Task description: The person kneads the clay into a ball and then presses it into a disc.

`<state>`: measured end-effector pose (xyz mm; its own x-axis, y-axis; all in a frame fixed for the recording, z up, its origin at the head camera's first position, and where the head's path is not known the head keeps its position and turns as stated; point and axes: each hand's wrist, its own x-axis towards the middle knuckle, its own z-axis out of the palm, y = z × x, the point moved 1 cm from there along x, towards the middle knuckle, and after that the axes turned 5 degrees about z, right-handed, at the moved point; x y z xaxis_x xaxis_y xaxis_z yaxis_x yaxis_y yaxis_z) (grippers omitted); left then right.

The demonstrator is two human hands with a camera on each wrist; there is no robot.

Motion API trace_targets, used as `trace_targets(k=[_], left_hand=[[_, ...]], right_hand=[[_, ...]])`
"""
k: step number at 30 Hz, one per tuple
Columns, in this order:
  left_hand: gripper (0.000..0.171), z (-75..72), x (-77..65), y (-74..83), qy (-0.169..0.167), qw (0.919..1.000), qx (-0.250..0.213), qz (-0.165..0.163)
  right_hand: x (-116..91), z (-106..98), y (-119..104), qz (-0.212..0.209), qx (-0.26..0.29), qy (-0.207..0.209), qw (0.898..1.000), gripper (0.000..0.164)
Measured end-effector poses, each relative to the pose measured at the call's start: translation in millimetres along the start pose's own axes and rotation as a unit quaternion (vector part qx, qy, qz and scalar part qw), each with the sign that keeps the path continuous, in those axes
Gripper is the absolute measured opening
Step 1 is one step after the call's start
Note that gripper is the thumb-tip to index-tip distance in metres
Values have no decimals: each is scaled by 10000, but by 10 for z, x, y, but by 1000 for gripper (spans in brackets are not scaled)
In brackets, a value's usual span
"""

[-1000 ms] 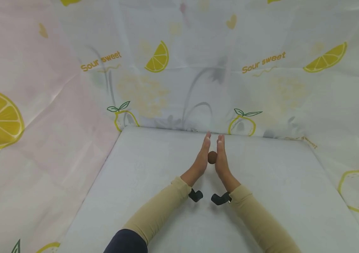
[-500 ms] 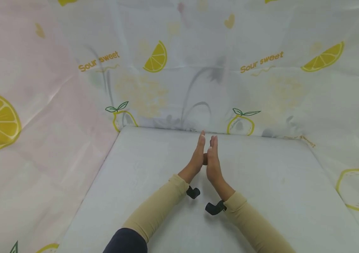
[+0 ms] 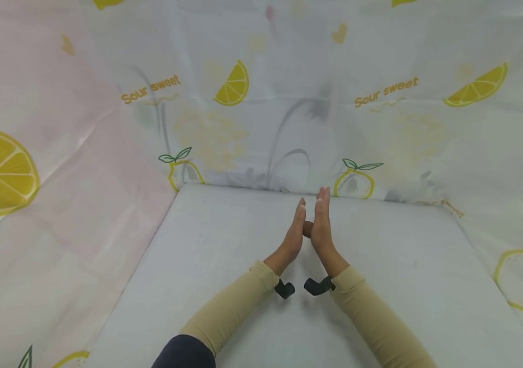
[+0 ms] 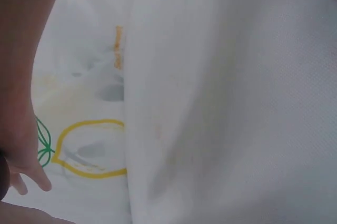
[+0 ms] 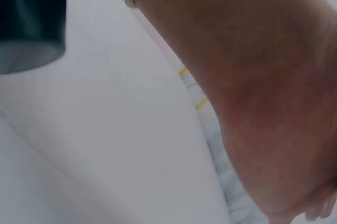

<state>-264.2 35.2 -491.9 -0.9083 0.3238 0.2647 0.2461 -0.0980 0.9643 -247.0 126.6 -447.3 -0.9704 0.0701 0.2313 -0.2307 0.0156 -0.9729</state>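
Observation:
A small brown ball sits between the two palms in the head view, partly covered by the right hand. My left hand, fingers straight, presses on its left side. From the right, the flat palm of my right hand presses against it, its fingertips reaching farther forward than the left ones. Both hands are held above the white tabletop. The left wrist view catches the right hand and a dark sliver of the ball at the left edge. In the right wrist view, the left hand fills the right side.
A white tabletop spreads below the hands. Behind and beside it hang pale sheets printed with lemons and lettering. Each wrist wears a dark camera, one on the left and one on the right.
My right hand slid back toward the body, then forward past the left fingertips, while the left hand shifted the opposite way. The ball stayed between the palms, and the right hand now covers part of it.

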Motion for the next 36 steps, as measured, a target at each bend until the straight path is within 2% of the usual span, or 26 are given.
trace_targets(k=[7,13,18,24,29,36], left_hand=[[75,-20,39,61,67,9999,33,93],[70,-66,124,162,158,9997,-101,158],[68,-107,183,124,337,9992,-187,44],[70,-145,179,33,463,9984,-235,-238],[74,-109,126,16,299,9984,-347,-337],[75,-30,22,-55,-35,9998,-65,-202]], right_hand=[[116,-84,468,395,-16,133,9991,64],[-23,-8,588,335,-295,-14,9990,64],[-142,83,499,123,-274,-79,9995,60],[-306,183,108,-151,-416,-212,9988,59],[-301,184,-47,-314,-408,-106,9986,59],[-137,79,-92,-274,-256,72,9993,61]])
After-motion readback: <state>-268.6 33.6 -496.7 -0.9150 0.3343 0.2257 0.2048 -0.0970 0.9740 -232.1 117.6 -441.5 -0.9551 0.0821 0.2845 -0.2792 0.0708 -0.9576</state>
